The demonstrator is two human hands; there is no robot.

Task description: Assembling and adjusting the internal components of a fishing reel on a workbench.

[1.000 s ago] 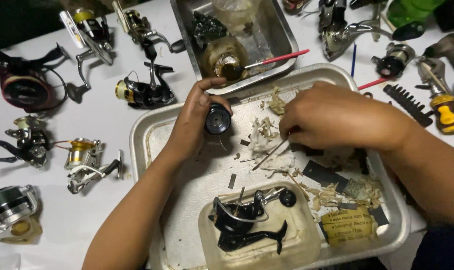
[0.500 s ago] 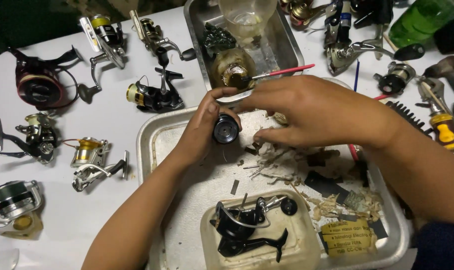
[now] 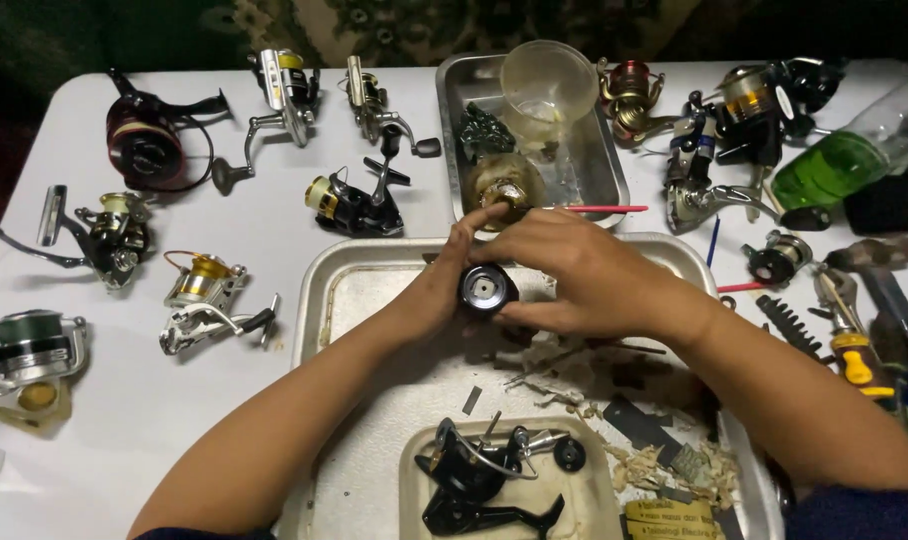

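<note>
In the head view, both hands meet at the centre of the frame over a large metal tray point(image 3: 319, 300) that lies on the white tabletop point(image 3: 274, 120). The left hand point(image 3: 439, 290) is curled shut around a small black round reel part point(image 3: 488, 289), gripping it from the left side with its open end facing up at the camera; the right hand point(image 3: 574, 280) is closed over the same part from the right, fingertips pressed to its rim, so the part is held between the two hands just above the tray's upper middle. As far as the picture shows, the work is midway: a stripped black reel body point(image 3: 479, 480) already lies in a shallow plastic tub point(image 3: 409, 490) at the bottom centre, and scraps and shavings point(image 3: 664, 460) litter the tray's right half, which suggests one reel has been taken apart and cleaned out. The part in hand is not yet back on that body. Several whole spinning reels wait along the left of the frame, among them a gold-spooled reel point(image 3: 209, 295) and a green-spooled reel point(image 3: 29, 345) at the left edge. At the top centre a smaller steel tray point(image 3: 454, 110) holds a clear plastic cup point(image 3: 549, 85), and a yellow-handled screwdriver point(image 3: 854, 360) lies untouched at the right.
</note>
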